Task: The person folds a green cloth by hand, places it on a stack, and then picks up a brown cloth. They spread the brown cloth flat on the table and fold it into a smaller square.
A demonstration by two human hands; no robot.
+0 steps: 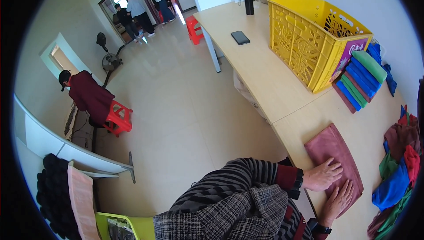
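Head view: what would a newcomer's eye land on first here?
Probably the big yellow crate on the wooden table, with a stack of folded towels beside it. Nearer, the left hand and right hand lie flat on a folded dusty-pink towel, a heap of loose coloured cloths to the right.

A dusty-pink towel (332, 160) lies folded flat on the table, a long rectangle running away from the person. Its near end sits under both hands: the left hand (323, 176) presses palm-down on its near left part, the right hand (339, 199) rests flat on its nearest corner
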